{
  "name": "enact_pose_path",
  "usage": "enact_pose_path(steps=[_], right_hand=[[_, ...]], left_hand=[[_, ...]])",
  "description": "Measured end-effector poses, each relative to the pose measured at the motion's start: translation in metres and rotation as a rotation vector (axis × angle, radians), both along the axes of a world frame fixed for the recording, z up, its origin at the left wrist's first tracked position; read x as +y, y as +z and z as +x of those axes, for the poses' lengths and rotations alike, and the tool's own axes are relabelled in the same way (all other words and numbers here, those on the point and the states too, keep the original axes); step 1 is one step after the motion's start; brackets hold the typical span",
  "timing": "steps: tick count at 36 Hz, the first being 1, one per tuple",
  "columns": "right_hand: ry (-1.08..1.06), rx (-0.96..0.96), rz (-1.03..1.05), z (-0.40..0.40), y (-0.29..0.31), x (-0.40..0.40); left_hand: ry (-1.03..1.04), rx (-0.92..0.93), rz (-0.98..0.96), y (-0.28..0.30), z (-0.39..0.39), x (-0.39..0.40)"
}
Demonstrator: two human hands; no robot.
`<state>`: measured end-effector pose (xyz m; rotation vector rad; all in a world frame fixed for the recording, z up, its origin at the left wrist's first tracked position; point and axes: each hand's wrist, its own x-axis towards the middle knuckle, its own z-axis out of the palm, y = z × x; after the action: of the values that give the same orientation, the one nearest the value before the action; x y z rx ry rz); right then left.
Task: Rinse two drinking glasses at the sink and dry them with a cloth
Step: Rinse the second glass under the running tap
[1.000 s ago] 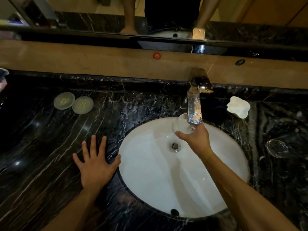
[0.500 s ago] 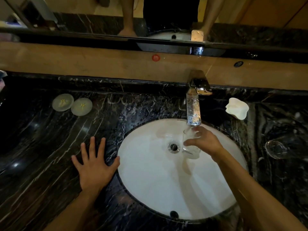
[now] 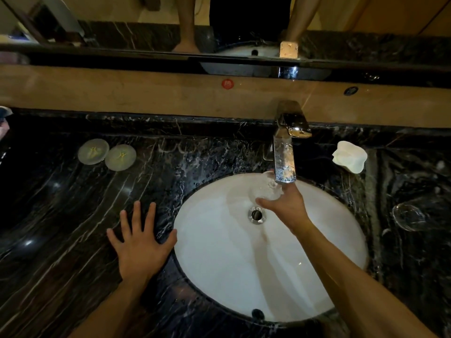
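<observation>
Raised again since half a second ago, the glass [image 3: 266, 190] sits tilted under the tap [image 3: 284, 162], gripped by the curled fingers of the right hand [image 3: 286, 207] over the sink [image 3: 244, 276]. Left hand [image 3: 140, 247] lies flat, fingers spread, on the counter [image 3: 61, 228]. Second glass [image 3: 410, 217] lies right of the sink.

The scene is dim and warm-toned. The white basin [image 3: 219, 264] is the brightest area; away from it the dark counter [image 3: 61, 215] sinks toward black, broken by small glints of overhead light. The faucet [image 3: 284, 157] above the basin carries a bright glare. Straight edges behind the basin bow from wide-angle distortion. Detail is soft and smeared.
</observation>
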<state>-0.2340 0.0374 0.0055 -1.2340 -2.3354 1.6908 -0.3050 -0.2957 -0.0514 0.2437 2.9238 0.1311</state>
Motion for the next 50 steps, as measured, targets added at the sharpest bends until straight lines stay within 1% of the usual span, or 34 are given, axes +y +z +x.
enact_pose_path(steps=[7,9,12,13,15,21,23,25,27,29,30,34,39,42,44,46,48,50], right_hand=[[0.019,-0.033,0.439,0.003,0.005,0.003],[0.049,-0.09,0.506,0.004,0.008,0.007],[0.129,-0.213,0.513,0.008,0.014,0.017],[0.143,-0.237,0.478,0.01,0.015,0.021],[0.149,-0.254,0.331,0.013,0.014,0.029],[0.211,-0.131,-0.229,0.015,0.021,0.034],[0.244,-0.119,-0.328,0.014,0.017,0.032],[0.232,-0.075,-0.406,0.013,0.01,0.029],[0.19,-0.014,-0.433,0.011,0.001,0.025],[0.152,0.029,-0.383,0.008,-0.005,0.019],[0.134,0.035,-0.316,0.005,-0.007,0.013],[0.055,0.006,0.074,-0.003,-0.013,-0.005],[-0.012,-0.006,0.325,-0.001,-0.013,-0.006],[0.009,0.01,0.483,0.004,-0.01,-0.001],[0.021,0.004,0.533,0.007,-0.009,0.003],[0.026,-0.005,0.54,0.013,-0.005,0.008],[0.003,-0.011,0.483,0.021,0.0,0.014],[-0.034,-0.002,0.369,0.03,0.003,0.019]], left_hand=[[0.002,-0.012,-0.004,0.0,-0.001,-0.001],[0.0,-0.009,0.001,0.0,-0.001,-0.001],[-0.003,-0.01,-0.005,-0.001,-0.001,-0.001],[-0.003,-0.009,-0.008,-0.001,-0.001,-0.001],[-0.005,-0.009,-0.009,0.0,-0.001,-0.001],[-0.006,-0.015,-0.012,0.001,-0.002,0.0],[-0.005,-0.015,-0.013,0.001,-0.002,0.0],[-0.005,-0.018,-0.014,0.001,-0.001,0.0],[-0.003,-0.017,-0.012,0.001,-0.002,0.0],[-0.002,-0.018,-0.009,0.001,-0.002,0.0],[-0.002,-0.019,-0.01,0.002,-0.002,0.001],[-0.002,-0.018,-0.01,0.001,-0.001,-0.001],[-0.009,-0.025,-0.003,0.001,-0.001,0.001],[-0.01,-0.027,-0.001,0.002,-0.001,0.001],[-0.008,-0.031,-0.006,0.003,-0.001,-0.001],[-0.01,-0.028,-0.004,0.003,-0.001,0.0],[-0.013,-0.025,-0.002,0.003,-0.001,0.001],[-0.014,-0.025,-0.003,0.003,-0.001,0.001]])
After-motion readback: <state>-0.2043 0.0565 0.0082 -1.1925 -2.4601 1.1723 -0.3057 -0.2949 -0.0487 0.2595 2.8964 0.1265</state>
